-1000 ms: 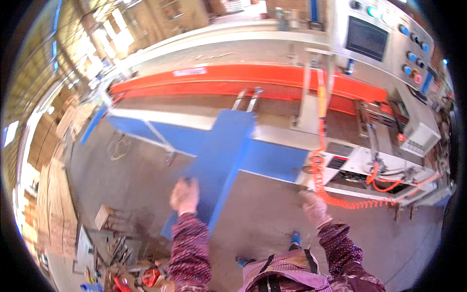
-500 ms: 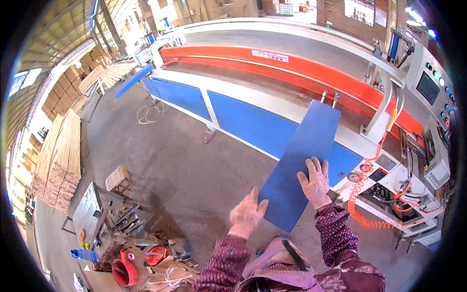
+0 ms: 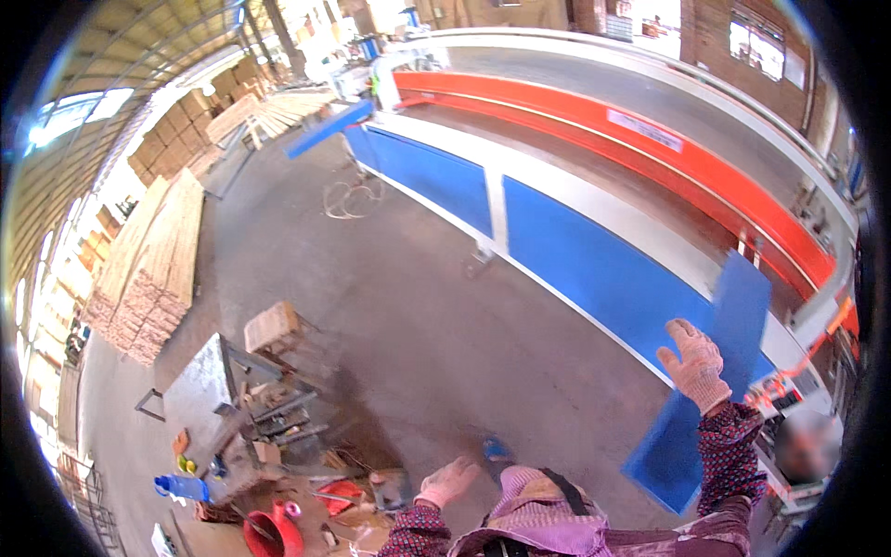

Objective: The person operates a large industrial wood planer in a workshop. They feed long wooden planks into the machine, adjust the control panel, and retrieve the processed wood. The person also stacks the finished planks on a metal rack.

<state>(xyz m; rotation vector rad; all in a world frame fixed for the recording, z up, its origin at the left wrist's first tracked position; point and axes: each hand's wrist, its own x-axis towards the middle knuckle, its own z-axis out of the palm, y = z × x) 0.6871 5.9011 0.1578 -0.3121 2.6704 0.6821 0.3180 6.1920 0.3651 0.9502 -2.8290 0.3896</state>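
Observation:
A long blue plate (image 3: 742,302) slopes from the front edge of a machine with blue side panels (image 3: 594,251) and a red beam (image 3: 557,104) down toward my right side. My right hand (image 3: 698,367), in a pale knitted glove, is raised over the plate's left edge with fingers apart and holds nothing; whether it touches the plate I cannot tell. Low and left of my body, my gloved left hand (image 3: 449,482) has its fingers stretched out and nothing in it. Beneath it lies the cluttered corner of a low bench.
At the lower left are a metal-topped table (image 3: 198,390), a wooden stool (image 3: 271,327), a blue bottle (image 3: 181,487) and a red bucket-like container (image 3: 273,533). Stacked timber (image 3: 148,269) lies farther left. An orange hose (image 3: 806,367) hangs by the machine's right end.
My left hand has left the blue plate and moved down toward the bench. My right hand has shifted to the plate's left edge. The view has turned left.

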